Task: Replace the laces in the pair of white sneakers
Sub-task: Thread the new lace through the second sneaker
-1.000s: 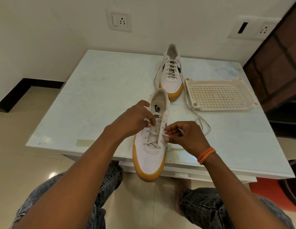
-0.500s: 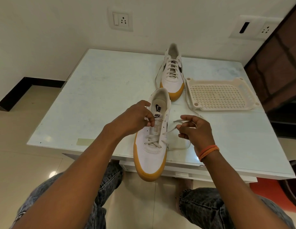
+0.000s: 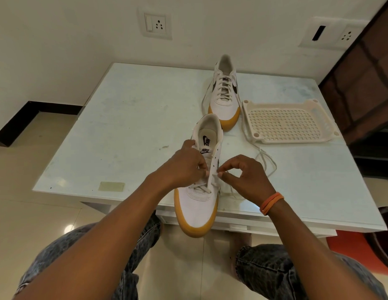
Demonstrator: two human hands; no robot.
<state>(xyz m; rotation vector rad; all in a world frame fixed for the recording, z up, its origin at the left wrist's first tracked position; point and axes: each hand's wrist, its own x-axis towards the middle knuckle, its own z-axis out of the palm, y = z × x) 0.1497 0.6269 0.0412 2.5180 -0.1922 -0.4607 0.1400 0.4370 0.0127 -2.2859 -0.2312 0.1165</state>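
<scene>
White glass tabletop standing against a cream wall; left hand gripping the near sneaker, right hand pinching its lace.

Near sneaker on table front edge; second sneaker behind it; tray right of second sneaker.

Even, warm indoor light, soft shadows. Bright glare spot on floor tile lower left. Strong wide-angle bowing at edges; wall sockets look tilted. Mostly sharp, forearms slightly soft near bottom.
</scene>
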